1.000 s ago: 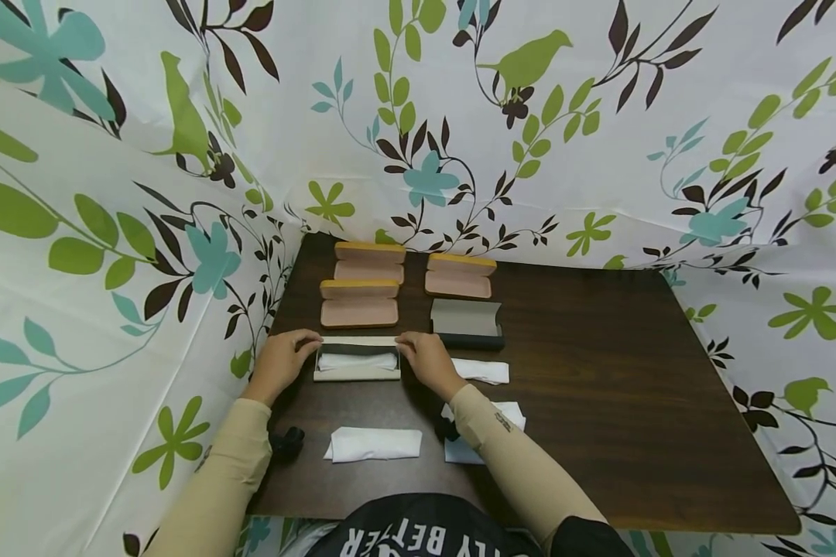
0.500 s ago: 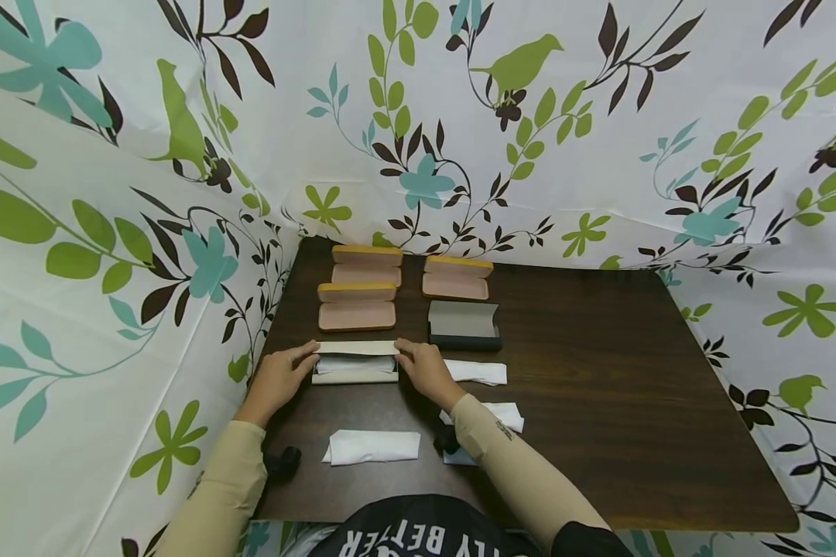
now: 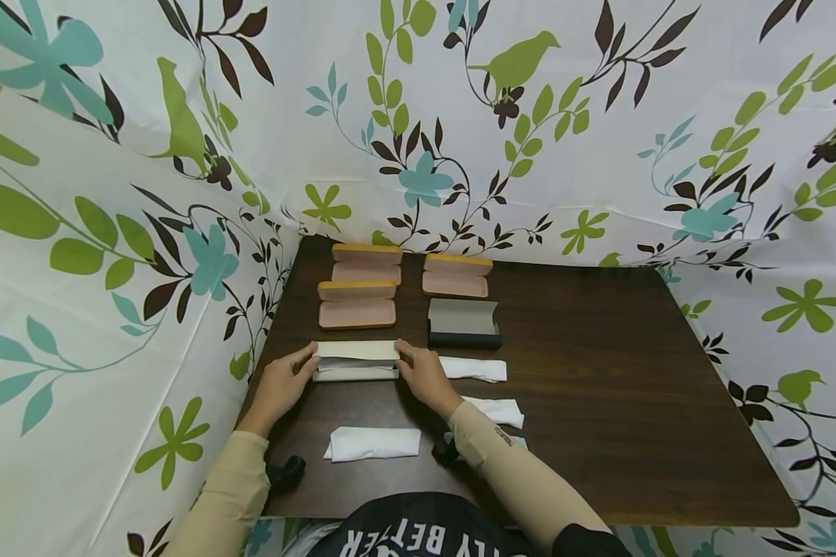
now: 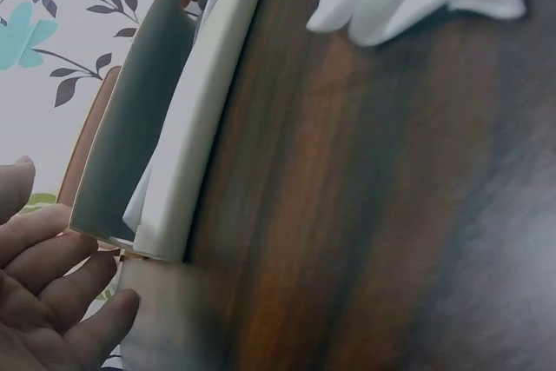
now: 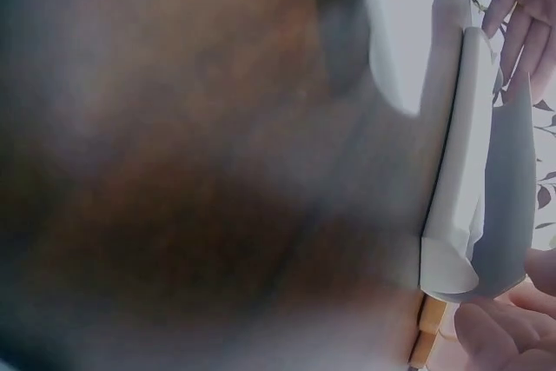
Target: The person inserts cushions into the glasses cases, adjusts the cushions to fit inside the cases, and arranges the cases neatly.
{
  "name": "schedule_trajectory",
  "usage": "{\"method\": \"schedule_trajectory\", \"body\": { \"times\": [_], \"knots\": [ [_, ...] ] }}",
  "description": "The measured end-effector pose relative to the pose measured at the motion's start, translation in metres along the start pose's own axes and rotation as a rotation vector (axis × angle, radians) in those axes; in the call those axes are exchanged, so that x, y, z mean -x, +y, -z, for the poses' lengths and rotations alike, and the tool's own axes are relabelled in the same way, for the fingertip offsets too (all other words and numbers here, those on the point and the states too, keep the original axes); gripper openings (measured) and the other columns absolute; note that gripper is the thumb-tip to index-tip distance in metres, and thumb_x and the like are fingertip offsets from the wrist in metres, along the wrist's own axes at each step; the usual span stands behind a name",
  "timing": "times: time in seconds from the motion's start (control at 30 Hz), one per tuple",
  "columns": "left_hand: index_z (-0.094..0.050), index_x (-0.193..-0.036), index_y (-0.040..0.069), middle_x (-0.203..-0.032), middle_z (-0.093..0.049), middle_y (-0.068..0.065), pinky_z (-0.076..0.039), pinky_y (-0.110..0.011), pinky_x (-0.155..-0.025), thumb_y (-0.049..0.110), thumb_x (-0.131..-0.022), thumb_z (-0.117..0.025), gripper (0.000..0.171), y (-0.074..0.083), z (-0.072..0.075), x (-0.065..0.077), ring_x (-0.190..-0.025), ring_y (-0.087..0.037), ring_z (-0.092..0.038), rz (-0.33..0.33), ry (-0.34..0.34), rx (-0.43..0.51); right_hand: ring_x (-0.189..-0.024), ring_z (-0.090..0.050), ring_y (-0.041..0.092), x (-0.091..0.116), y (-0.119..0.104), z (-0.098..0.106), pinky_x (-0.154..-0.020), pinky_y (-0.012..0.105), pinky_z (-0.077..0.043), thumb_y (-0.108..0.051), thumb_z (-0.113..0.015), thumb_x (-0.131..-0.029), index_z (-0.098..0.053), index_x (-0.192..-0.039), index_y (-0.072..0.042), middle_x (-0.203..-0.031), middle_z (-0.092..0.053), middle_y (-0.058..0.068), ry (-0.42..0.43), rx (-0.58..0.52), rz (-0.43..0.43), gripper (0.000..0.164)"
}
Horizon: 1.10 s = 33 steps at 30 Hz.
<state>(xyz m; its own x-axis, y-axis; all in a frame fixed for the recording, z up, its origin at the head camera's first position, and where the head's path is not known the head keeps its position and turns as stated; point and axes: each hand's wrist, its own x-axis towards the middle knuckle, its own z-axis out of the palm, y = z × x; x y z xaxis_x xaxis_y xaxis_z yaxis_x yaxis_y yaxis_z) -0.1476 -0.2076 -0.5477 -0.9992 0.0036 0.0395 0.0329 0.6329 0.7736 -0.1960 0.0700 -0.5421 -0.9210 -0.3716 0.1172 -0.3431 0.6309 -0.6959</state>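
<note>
A cream eyeglass case [image 3: 357, 350] lies on the table in front of me with its lid part-way down, tilted over the base. Inside it is a folded white cloth [image 4: 155, 162], partly hidden by the lid. My left hand [image 3: 277, 391] holds the lid's left end between thumb and fingers. At the other end my right hand [image 3: 428, 381] pinches the lid's right corner. In the right wrist view the lid's grey lining [image 5: 511, 188] shows above the cream base [image 5: 460, 162].
Behind stand several opened orange cases with pink lining [image 3: 358, 313] and an opened dark case [image 3: 464, 325]. Folded white cloths lie in front [image 3: 372, 444] and to the right [image 3: 475, 369]. Patterned curtains border the brown table [image 3: 620, 402] at the back and sides.
The case's lid has swung forward and down over the base, covering more of the cloth inside. Both hands have moved with it, slightly toward me.
</note>
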Motion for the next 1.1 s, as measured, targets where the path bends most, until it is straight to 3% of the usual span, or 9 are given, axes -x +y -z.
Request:
{"method": "schedule_trajectory", "body": {
  "times": [0.2, 0.3, 0.63, 0.7, 0.77, 0.83, 0.9, 1.0, 1.1],
  "knots": [
    [-0.045, -0.145, 0.012, -0.139, -0.053, -0.010, -0.042, -0.055, -0.101, 0.044, -0.099, -0.049, 0.056, -0.004, -0.008, 0.007, -0.118, -0.035, -0.057, 0.025, 0.023, 0.047, -0.123, -0.054, 0.022, 0.006, 0.001, -0.003, -0.095, 0.033, -0.051, -0.006, -0.063, -0.093, -0.055, -0.133, 0.002, -0.137, -0.054, 0.013, 0.015, 0.001, 0.034, 0.042],
    [-0.045, -0.145, 0.014, -0.145, -0.047, -0.005, -0.037, -0.055, -0.106, 0.045, -0.099, -0.050, 0.056, -0.006, -0.012, 0.010, -0.132, -0.033, -0.045, 0.025, 0.050, 0.067, -0.123, -0.054, 0.022, 0.007, 0.002, -0.003, -0.099, 0.033, -0.048, -0.006, -0.064, -0.092, -0.057, -0.132, 0.001, -0.135, -0.056, 0.012, 0.034, 0.020, 0.047, 0.041],
    [-0.046, -0.145, 0.014, -0.145, -0.048, -0.005, -0.038, -0.052, -0.106, 0.048, -0.098, -0.049, 0.058, -0.007, -0.018, 0.019, -0.133, -0.029, -0.045, 0.025, 0.077, 0.092, -0.127, -0.050, 0.018, 0.016, -0.003, -0.004, -0.100, 0.030, -0.046, -0.006, -0.061, -0.095, -0.049, -0.139, 0.000, -0.142, -0.049, 0.011, -0.023, 0.004, 0.012, 0.046],
    [-0.045, -0.145, 0.014, -0.143, -0.050, -0.007, -0.039, -0.052, -0.106, 0.046, -0.100, -0.048, 0.056, -0.008, -0.019, 0.022, -0.133, -0.028, -0.045, 0.027, 0.082, 0.099, -0.105, -0.065, 0.017, 0.020, -0.004, -0.004, -0.089, 0.027, -0.052, -0.006, -0.059, -0.096, -0.047, -0.140, 0.000, -0.144, -0.047, 0.012, -0.039, 0.006, 0.007, 0.046],
    [-0.046, -0.144, 0.013, -0.139, -0.054, -0.009, -0.039, -0.051, -0.106, 0.042, -0.101, -0.048, 0.053, -0.008, -0.021, 0.025, -0.131, -0.028, -0.047, 0.031, 0.092, 0.103, -0.076, -0.066, 0.019, 0.023, -0.004, -0.004, -0.074, 0.029, -0.055, -0.005, -0.057, -0.096, -0.047, -0.141, 0.000, -0.144, -0.047, 0.012, -0.051, 0.014, 0.002, 0.046],
    [-0.047, -0.143, 0.012, -0.136, -0.056, -0.011, -0.039, -0.052, -0.105, 0.039, -0.101, -0.049, 0.050, -0.008, -0.023, 0.028, -0.130, -0.029, -0.049, 0.033, 0.101, 0.092, -0.073, -0.066, 0.021, 0.025, -0.004, -0.004, -0.076, 0.036, -0.054, -0.005, -0.057, -0.096, -0.048, -0.140, 0.000, -0.143, -0.048, 0.012, -0.054, 0.043, 0.003, 0.045],
    [-0.048, -0.142, 0.011, -0.135, -0.057, -0.012, -0.039, -0.052, -0.105, 0.036, -0.102, -0.049, 0.047, -0.009, -0.024, 0.030, -0.128, -0.029, -0.050, 0.033, 0.110, 0.078, -0.080, -0.067, 0.026, 0.027, -0.004, -0.004, -0.085, 0.041, -0.054, -0.004, -0.057, -0.096, -0.048, -0.140, 0.001, -0.143, -0.048, 0.012, -0.059, 0.049, 0.002, 0.045],
    [-0.049, -0.141, 0.011, -0.134, -0.058, -0.012, -0.039, -0.053, -0.104, 0.035, -0.102, -0.049, 0.046, -0.009, -0.025, 0.030, -0.127, -0.029, -0.051, 0.027, 0.125, 0.055, -0.119, -0.058, 0.025, 0.025, -0.003, -0.004, -0.105, 0.043, -0.043, -0.005, -0.057, -0.096, -0.050, -0.139, 0.000, -0.142, -0.050, 0.011, -0.048, 0.054, 0.002, 0.044],
    [-0.049, -0.140, 0.010, -0.135, -0.058, -0.013, -0.040, -0.053, -0.103, 0.035, -0.101, -0.050, 0.046, -0.008, -0.024, 0.029, -0.127, -0.031, -0.051, 0.023, 0.134, 0.042, -0.120, -0.058, 0.026, 0.023, -0.002, -0.001, -0.104, 0.040, -0.044, -0.005, -0.057, -0.096, -0.052, -0.137, -0.001, -0.139, -0.053, 0.012, -0.039, 0.030, -0.006, 0.042]
  ]
}}
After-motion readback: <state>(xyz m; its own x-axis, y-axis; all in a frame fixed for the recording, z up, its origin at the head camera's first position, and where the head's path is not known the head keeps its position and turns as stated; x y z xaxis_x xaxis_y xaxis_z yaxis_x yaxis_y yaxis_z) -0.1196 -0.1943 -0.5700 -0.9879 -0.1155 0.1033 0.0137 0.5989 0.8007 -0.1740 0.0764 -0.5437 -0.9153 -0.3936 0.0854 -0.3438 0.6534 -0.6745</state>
